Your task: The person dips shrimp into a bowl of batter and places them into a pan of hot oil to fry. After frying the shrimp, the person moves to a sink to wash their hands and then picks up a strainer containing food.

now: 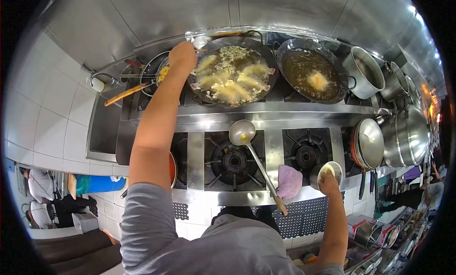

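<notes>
My left hand (183, 56) is closed at the left rim of a large black wok (270, 54). A thin wooden stick (201, 50) pokes out of its fist. In the wok's bubbling oil lie several long battered pieces (230, 92) among loose pale batter bits. My right hand (328, 184) reaches over the near rim of a small metal bowl (315, 176) at the stove's front edge. Its fingers dip inside, against something pale, and their tips are hidden. Left of the bowl lies a pink cloth (289, 181).
A second wok (289, 80) of oil holds one golden fried piece (318, 81). A long-handled ladle (242, 132) lies across the front burners. Left of the large wok sits a pan (151, 66) with yellow bits. Pots (363, 71) and stacked pans (369, 139) crowd the right. Other people stand far off.
</notes>
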`<state>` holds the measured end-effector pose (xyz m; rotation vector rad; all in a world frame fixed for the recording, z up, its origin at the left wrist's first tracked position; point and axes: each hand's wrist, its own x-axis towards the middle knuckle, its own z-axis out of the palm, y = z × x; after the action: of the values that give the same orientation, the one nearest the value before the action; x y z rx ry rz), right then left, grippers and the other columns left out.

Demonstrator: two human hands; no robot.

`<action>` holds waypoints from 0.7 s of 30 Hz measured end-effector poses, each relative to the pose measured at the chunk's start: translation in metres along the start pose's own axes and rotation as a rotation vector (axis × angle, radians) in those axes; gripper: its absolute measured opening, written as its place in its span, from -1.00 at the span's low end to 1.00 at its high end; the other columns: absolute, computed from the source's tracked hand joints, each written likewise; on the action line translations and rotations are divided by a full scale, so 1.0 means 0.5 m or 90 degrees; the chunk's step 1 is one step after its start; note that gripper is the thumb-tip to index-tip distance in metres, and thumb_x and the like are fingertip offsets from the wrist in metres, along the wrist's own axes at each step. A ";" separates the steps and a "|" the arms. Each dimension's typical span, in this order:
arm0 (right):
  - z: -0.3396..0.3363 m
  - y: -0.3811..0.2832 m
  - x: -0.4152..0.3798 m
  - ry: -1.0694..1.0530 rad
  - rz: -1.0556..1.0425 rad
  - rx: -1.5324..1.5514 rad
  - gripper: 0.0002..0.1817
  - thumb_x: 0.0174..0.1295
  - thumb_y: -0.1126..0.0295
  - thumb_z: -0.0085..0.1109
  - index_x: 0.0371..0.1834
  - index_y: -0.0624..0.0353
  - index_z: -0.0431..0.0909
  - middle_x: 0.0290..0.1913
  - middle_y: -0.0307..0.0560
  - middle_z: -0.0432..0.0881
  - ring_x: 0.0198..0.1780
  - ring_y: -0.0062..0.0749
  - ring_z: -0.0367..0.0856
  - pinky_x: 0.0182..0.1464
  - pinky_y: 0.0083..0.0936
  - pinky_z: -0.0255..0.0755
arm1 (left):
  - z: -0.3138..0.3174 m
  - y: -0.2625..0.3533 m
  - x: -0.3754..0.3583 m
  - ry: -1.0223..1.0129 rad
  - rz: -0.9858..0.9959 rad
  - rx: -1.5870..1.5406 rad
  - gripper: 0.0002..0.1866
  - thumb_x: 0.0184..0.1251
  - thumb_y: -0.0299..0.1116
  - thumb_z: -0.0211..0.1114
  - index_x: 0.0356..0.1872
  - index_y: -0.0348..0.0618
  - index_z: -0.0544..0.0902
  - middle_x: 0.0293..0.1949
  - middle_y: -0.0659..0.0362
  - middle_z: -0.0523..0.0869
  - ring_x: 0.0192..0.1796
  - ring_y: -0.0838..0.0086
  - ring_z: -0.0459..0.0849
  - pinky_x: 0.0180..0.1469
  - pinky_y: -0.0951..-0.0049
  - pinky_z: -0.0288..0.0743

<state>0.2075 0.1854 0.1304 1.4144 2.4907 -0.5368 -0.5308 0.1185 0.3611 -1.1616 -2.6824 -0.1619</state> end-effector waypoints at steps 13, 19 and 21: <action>0.026 0.026 0.003 0.022 -0.032 -0.010 -0.64 0.30 0.37 0.28 0.13 0.23 0.72 0.34 0.45 0.55 0.25 0.43 0.67 0.37 0.08 0.55 | 0.034 -0.016 -0.018 -0.048 -0.019 -0.041 -0.77 0.40 -0.38 0.38 -0.02 -0.17 0.87 0.11 -0.05 0.85 0.20 0.00 0.83 0.21 0.02 0.72; 0.049 0.047 0.012 0.042 -0.042 0.003 -0.60 0.31 0.34 0.29 0.19 0.23 0.71 0.33 0.36 0.57 0.29 0.37 0.66 0.38 0.07 0.54 | 0.031 -0.063 -0.069 0.062 -0.022 -0.119 -0.80 0.39 -0.36 0.35 -0.08 -0.12 0.86 0.02 -0.05 0.86 0.10 -0.05 0.83 0.17 -0.03 0.69; 0.093 0.092 0.024 0.101 -0.074 -0.057 -0.56 0.32 0.32 0.29 0.25 0.19 0.70 0.34 0.35 0.57 0.31 0.36 0.65 0.38 0.07 0.54 | 0.035 -0.072 -0.138 0.204 -0.016 -0.246 -0.80 0.42 -0.35 0.32 -0.09 -0.14 0.85 -0.05 -0.07 0.86 0.09 -0.06 0.82 0.13 -0.02 0.67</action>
<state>0.2418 0.1967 0.0744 1.3341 2.6974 -0.3403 -0.5139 0.0486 0.3272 -1.0847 -2.4413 -0.8264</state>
